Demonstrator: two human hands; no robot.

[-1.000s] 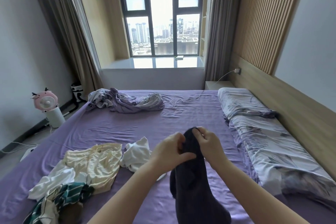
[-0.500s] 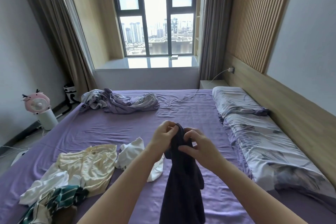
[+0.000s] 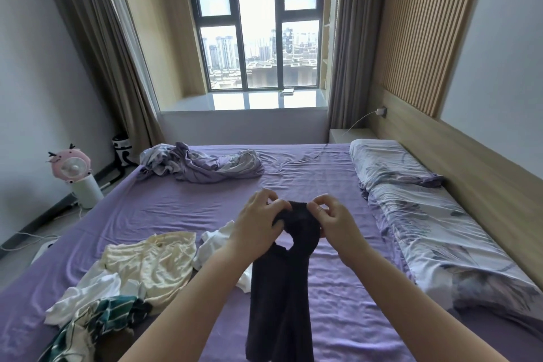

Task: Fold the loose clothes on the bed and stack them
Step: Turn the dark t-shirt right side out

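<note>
A dark navy garment hangs in the air above the purple bed. My left hand and my right hand pinch its top edge from either side, a short span apart. Loose clothes lie on the bed's left side: a cream piece, a white piece partly behind my left arm, another white piece and a green-and-white striped one at the lower left.
A crumpled lilac and grey bundle lies at the far side of the bed. Patterned pillows run along the wooden headboard on the right. A pink fan stands on the floor to the left.
My hands have moved apart along the dark garment's top edge, spreading it, and hold it a little higher. An opening now shows in the cloth below my hands.
</note>
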